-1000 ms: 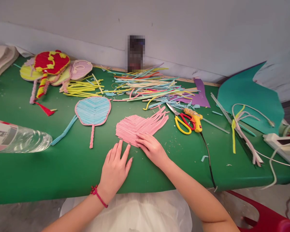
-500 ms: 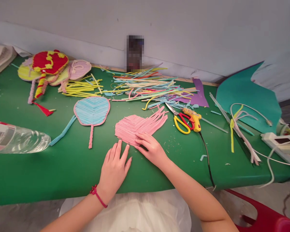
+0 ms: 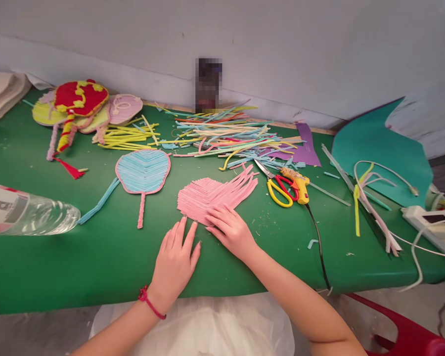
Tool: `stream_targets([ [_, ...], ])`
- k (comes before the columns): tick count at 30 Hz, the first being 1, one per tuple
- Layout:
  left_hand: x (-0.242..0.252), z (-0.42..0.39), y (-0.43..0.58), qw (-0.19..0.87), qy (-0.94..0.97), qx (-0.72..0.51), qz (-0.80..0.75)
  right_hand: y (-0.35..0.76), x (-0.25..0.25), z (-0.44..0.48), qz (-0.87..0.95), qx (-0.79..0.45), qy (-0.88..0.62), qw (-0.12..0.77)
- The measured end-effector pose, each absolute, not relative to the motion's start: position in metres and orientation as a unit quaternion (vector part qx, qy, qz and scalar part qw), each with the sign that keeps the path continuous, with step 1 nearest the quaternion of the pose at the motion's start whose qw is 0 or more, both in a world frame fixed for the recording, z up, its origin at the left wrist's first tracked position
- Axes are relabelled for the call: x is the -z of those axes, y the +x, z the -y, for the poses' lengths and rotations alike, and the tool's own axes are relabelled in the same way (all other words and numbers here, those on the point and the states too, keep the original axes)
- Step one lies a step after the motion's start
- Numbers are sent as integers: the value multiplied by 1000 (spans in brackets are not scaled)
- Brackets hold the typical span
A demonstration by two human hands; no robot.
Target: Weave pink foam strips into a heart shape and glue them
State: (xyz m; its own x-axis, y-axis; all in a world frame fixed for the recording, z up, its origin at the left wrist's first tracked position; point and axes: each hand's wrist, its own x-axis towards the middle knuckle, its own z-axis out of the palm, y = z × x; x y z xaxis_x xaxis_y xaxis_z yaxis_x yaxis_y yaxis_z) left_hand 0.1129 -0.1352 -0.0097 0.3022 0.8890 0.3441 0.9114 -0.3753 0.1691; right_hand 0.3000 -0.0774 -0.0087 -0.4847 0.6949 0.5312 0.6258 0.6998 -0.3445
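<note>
A pink fan piece (image 3: pixel 202 195) made of pipe cleaners lies flat on the green table (image 3: pixel 107 267), its loose strands spreading to the upper right. My left hand (image 3: pixel 176 254) rests palm down with fingers spread, its fingertips at the lower left edge of the pink piece. Over the lower right part of that piece lies my right hand (image 3: pixel 232 230), fingers stretched out and pressing on it. A finished-looking blue fan (image 3: pixel 143 170) with a pink rim and handle lies to the left. Scissors (image 3: pixel 280 190) and a yellow glue gun (image 3: pixel 298 185) lie to the right.
Many coloured pipe cleaners (image 3: pixel 230 133) are heaped at the back. Several decorated fans (image 3: pixel 81 99) are piled at the far left, above a water bottle (image 3: pixel 48 215). A teal sheet (image 3: pixel 385 153), cables and a white power strip (image 3: pixel 430 230) occupy the right side.
My right hand has shifted very slightly left on the pink piece. The left hand stays almost in place, and the view has moved a little.
</note>
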Motion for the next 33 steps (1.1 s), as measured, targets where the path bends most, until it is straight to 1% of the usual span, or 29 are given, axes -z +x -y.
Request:
stream_targets([
  [10,9,133,114,33,-803,178,568,298,8,77,866,-33,-379,325],
  [20,7,134,114,56,-810,154,563,300,9,79,886,-20,-358,295],
  [29,9,135,114,60,-810,157,561,297,7,79,889,4,-362,279],
  [33,9,134,113,46,-809,170,561,295,7,80,890,12,-363,275],
])
